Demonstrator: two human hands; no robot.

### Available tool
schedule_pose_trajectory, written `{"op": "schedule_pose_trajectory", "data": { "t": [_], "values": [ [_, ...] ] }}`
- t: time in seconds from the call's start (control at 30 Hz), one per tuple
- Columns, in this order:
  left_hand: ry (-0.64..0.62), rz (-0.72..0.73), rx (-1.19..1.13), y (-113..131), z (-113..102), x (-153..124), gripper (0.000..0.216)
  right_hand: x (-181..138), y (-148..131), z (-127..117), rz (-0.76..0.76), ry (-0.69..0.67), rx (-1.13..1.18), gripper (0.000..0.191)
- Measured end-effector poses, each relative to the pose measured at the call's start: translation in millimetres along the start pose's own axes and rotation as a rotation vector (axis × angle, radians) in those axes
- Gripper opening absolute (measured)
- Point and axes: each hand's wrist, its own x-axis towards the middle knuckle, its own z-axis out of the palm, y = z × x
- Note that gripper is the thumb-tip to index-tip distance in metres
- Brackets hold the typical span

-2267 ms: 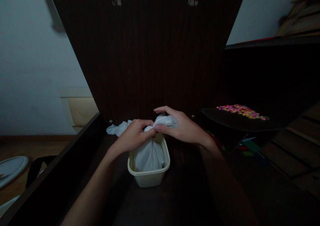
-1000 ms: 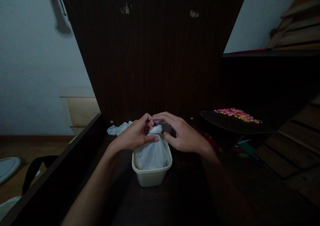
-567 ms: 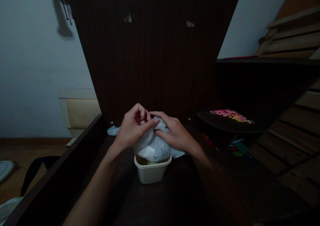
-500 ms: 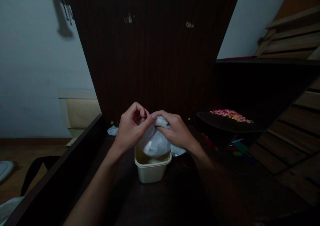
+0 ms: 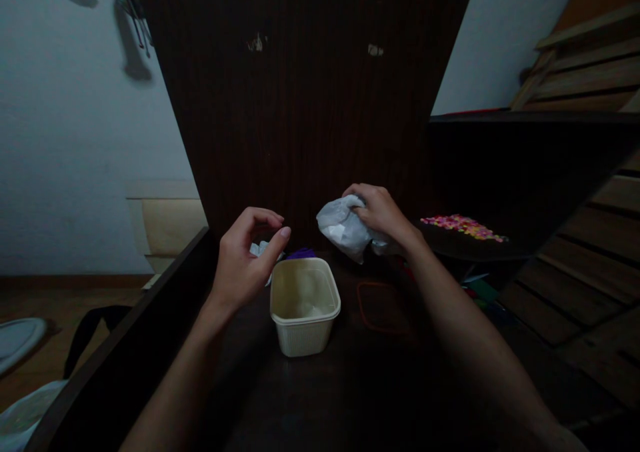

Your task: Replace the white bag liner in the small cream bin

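My right hand [image 5: 379,209] is closed around the gathered top of a white plastic bag [image 5: 343,229], holding it up to the right of a cream plastic tub [image 5: 305,335]. The bag hangs full and rounded; its contents cannot be made out. To the left of the tub is my left hand [image 5: 246,255], its thumb and fingers curved with a gap between them and nothing held. The tub stands upright without a lid, and its inner walls and floor show. Behind it lie something purple [image 5: 301,253] and crumpled pale plastic [image 5: 260,247], partly hidden by my left hand.
A thin orange-brown square outline [image 5: 383,307], perhaps a lid, lies right of the tub. Many small pink and yellow pieces [image 5: 465,227] sit on a dark ledge at right. A dark upright panel [image 5: 310,119] closes the back; a raised edge [image 5: 125,345] runs along the left.
The white bag has moved from above the tub to the right in my right hand. My left hand has let go of it and shifted slightly left. The tub's inside has come into view.
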Motion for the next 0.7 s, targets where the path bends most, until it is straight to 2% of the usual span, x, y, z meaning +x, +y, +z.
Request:
{"op": "schedule_pose_trajectory", "data": {
  "t": [0.17, 0.3, 0.43, 0.57, 0.7],
  "values": [
    [-0.034, -0.119, 0.068, -33.1, 0.1, -17.2, 0.015, -14.3, 36.6, 44.3, 0.036, -0.124, -0.103, 0.042],
    [-0.054, -0.249, 0.041, -56.4, 3.1, -38.6, 0.022, -38.3, 44.3, 84.0, 0.094, -0.187, -0.156, 0.048],
    [-0.082, -0.393, 0.001, -69.7, 1.8, -60.9, 0.033, -60.0, 43.4, 114.4, 0.221, -0.199, -0.218, 0.048],
    [-0.108, -0.377, -0.188, -85.0, 0.2, -79.3, 0.044, -74.6, 39.8, 134.2, 0.28, -0.228, -0.238, 0.055],
    [-0.226, -0.299, -0.428, -101.2, 5.1, -94.8, 0.069, -88.2, 41.6, 148.6, 0.273, -0.312, -0.254, 0.065]
  ]
}}
